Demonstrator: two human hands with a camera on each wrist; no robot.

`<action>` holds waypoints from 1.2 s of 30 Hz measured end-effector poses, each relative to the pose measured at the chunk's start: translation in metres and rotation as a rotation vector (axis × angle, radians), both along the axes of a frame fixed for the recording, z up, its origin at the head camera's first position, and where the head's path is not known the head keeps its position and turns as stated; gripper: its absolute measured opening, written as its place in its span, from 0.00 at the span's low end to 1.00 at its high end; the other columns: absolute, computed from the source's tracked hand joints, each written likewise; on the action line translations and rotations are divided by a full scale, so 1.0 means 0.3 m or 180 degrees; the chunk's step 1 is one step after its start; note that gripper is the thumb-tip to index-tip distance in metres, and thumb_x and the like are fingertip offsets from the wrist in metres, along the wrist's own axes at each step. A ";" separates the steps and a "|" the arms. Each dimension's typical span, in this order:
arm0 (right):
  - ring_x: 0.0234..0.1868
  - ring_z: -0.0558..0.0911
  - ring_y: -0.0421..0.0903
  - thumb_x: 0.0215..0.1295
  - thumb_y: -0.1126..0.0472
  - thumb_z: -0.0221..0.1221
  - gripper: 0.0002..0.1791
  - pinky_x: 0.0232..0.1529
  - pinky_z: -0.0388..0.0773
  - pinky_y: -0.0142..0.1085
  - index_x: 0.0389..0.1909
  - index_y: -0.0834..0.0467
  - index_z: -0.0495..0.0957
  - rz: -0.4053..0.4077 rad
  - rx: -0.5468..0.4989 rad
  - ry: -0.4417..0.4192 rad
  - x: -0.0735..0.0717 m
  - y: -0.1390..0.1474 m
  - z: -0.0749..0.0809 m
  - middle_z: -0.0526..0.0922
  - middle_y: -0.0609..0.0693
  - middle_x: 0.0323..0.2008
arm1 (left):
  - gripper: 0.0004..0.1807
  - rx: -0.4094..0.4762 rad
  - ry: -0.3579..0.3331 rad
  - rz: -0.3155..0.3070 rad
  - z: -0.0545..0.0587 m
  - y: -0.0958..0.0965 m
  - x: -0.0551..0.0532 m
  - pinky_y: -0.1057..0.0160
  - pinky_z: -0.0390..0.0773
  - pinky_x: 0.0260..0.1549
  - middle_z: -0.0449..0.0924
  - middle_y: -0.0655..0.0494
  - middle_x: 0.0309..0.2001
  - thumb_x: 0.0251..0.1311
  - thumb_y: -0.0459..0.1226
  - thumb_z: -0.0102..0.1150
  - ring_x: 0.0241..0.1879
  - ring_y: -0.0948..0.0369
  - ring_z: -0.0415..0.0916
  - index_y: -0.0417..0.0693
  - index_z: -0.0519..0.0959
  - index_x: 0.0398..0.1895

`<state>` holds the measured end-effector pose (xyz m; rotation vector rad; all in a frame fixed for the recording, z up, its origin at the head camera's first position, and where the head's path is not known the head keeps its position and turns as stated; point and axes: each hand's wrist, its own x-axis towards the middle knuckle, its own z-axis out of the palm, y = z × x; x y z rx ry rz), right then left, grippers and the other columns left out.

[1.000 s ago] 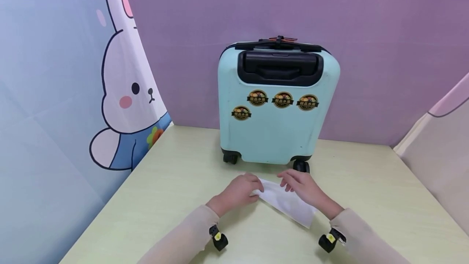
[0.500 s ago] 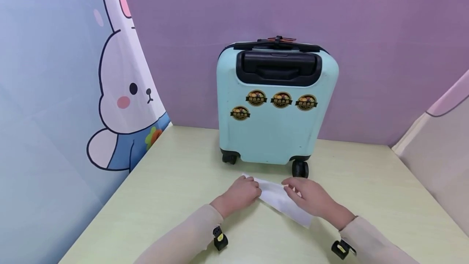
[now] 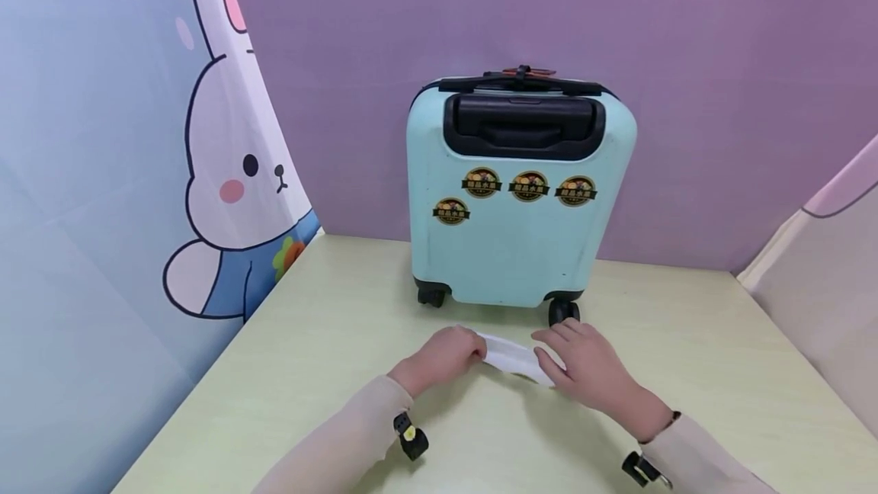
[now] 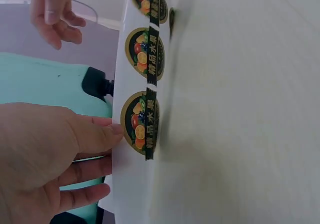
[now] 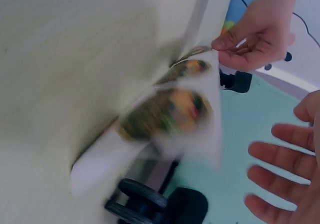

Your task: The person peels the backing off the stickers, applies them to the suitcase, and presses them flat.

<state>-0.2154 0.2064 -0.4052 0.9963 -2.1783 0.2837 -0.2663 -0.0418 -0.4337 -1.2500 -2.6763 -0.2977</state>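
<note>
A white sheet of round fruit stickers [image 3: 507, 357] is held in front of the suitcase. My left hand [image 3: 442, 360] pinches its left end between thumb and fingers. In the left wrist view, several black-and-gold stickers [image 4: 140, 123] run in a row along the sheet, which bends lengthwise. My right hand [image 3: 590, 368] overlaps the sheet's right end in the head view, thumb and fingers apart. From the right wrist, the same hand's fingers [image 5: 280, 156] are spread and clear of the sheet, whose nearest sticker [image 5: 167, 115] is blurred.
An upright mint-green suitcase [image 3: 507, 258] stands behind the hands against a purple backdrop [image 3: 329, 97]. Several matching stickers [image 3: 528, 186] are on its front below the black handle recess. Its black wheel [image 3: 564, 312] is close to my right fingertips. A pale tabletop [image 3: 309, 311] lies beneath.
The sheet has tilted and now looks narrower in the head view, with its lower right corner no longer showing. My right hand has moved right, its fingers wider apart. The left still pinches.
</note>
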 end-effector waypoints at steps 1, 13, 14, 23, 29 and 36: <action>0.35 0.78 0.49 0.78 0.50 0.44 0.24 0.32 0.77 0.45 0.38 0.61 0.84 -0.0021 -0.0020 0.0115 0.000 -0.003 0.004 0.84 0.50 0.32 | 0.04 0.0089 -0.0148 0.0029 0.008 -0.001 0.000 0.72 0.77 0.33 0.85 0.62 0.33 0.63 0.33 0.65 0.31 0.67 0.78 0.50 0.85 0.31; 0.37 0.79 0.57 0.74 0.56 0.44 0.21 0.38 0.74 0.52 0.35 0.62 0.84 -0.0109 0.0029 0.1017 0.028 -0.033 0.044 0.84 0.54 0.31 | 0.03 0.1193 -0.1391 0.0148 0.067 -0.006 0.008 0.71 0.77 0.32 0.86 0.58 0.32 0.64 0.32 0.64 0.29 0.71 0.75 0.44 0.86 0.35; 0.38 0.79 0.57 0.73 0.57 0.45 0.20 0.38 0.74 0.52 0.35 0.62 0.83 -0.0082 0.0016 0.1072 0.029 -0.038 0.046 0.83 0.54 0.31 | 0.03 0.1306 -0.1453 0.0142 0.067 -0.005 0.007 0.71 0.76 0.31 0.86 0.57 0.32 0.64 0.32 0.64 0.29 0.71 0.75 0.44 0.86 0.35; 0.40 0.79 0.60 0.69 0.57 0.50 0.15 0.39 0.74 0.55 0.36 0.62 0.82 0.0016 -0.0139 0.1344 0.026 -0.072 0.059 0.83 0.57 0.36 | 0.04 0.2503 -0.2131 0.0297 0.089 0.013 0.005 0.68 0.82 0.34 0.86 0.50 0.33 0.62 0.30 0.65 0.32 0.67 0.79 0.36 0.86 0.36; 0.40 0.79 0.59 0.71 0.54 0.50 0.16 0.39 0.74 0.55 0.37 0.61 0.83 -0.0014 -0.0167 0.1374 0.021 -0.088 0.065 0.83 0.57 0.38 | 0.08 0.3122 -0.2733 0.0549 0.117 0.026 0.013 0.59 0.85 0.41 0.86 0.48 0.37 0.63 0.29 0.63 0.36 0.63 0.82 0.29 0.84 0.41; 0.42 0.79 0.59 0.73 0.51 0.51 0.19 0.39 0.73 0.55 0.38 0.61 0.83 -0.0017 -0.0231 0.1345 0.022 -0.109 0.064 0.83 0.57 0.38 | 0.10 0.3554 -0.3004 0.0528 0.122 0.045 0.034 0.59 0.85 0.41 0.86 0.48 0.37 0.63 0.27 0.62 0.33 0.64 0.81 0.26 0.82 0.44</action>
